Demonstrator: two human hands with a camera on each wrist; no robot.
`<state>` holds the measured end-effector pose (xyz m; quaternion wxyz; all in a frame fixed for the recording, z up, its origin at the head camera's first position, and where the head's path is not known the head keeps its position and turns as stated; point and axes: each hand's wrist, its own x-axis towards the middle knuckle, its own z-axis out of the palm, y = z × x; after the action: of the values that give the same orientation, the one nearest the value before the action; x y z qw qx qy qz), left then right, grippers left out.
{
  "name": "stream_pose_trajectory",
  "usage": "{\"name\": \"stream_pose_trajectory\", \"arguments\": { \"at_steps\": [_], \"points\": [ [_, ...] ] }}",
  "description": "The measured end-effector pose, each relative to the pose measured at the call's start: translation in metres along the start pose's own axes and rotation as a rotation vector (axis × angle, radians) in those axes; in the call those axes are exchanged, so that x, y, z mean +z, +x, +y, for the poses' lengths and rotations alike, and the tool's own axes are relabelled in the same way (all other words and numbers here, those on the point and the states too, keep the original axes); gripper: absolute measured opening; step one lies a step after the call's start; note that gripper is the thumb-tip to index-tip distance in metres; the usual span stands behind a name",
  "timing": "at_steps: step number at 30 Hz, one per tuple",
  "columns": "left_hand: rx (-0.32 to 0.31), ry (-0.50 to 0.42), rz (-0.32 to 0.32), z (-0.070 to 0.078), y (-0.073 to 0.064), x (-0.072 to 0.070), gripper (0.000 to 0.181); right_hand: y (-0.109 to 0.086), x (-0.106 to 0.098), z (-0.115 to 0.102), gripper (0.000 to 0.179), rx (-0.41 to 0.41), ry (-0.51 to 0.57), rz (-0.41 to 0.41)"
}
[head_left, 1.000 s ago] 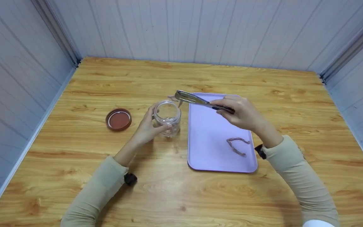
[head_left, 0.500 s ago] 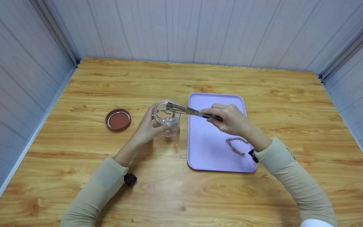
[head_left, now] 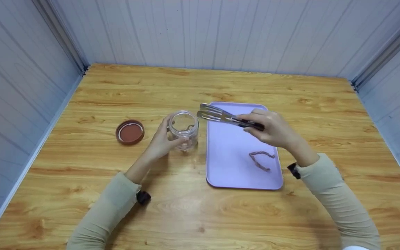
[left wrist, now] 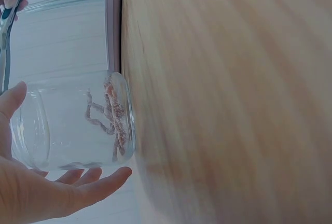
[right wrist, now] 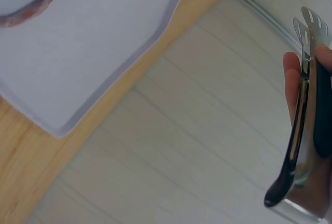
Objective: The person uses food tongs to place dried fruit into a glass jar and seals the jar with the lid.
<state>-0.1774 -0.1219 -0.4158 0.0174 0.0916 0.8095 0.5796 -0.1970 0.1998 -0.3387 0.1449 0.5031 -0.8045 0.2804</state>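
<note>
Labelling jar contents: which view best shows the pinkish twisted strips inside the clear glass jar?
Left wrist: the pinkish twisted strips fill mid-frame at the bottom of the clear glass jar. Head view shows them tiny; right wrist catches only the jar's rim.

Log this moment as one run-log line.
left hand: holds clear glass jar, worm-like strips inside | right hand: grips metal tongs, empty, over lilac plastic tray | one strip on tray | brown lid off
</note>
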Motion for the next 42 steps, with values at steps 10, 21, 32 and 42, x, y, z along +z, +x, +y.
{"name": "stream_pose_trajectory", "arguments": {
  "at_steps": [10,21,32,42],
  "points": [
    [-0.003,-0.01,-0.004,-0.004,0.001,-0.001,0.086,-0.058,-0.029,0.013,0.04,0.115,-0.075,-0.05],
    [-0.021,0.011,0.0,-0.003,0.001,0.0,0.087,-0.115,-0.037,0.014,0.04,0.254,-0.086,-0.092],
    [-0.022,0.003,-0.011,-0.002,0.001,0.0,0.088,-0.165,-0.038,0.007,0.045,0.42,-0.101,-0.108],
    [-0.012,-0.012,-0.009,-0.003,0.0,0.0,0.088,-0.188,-0.036,0.009,0.048,0.445,-0.107,-0.078]
  ]
}}
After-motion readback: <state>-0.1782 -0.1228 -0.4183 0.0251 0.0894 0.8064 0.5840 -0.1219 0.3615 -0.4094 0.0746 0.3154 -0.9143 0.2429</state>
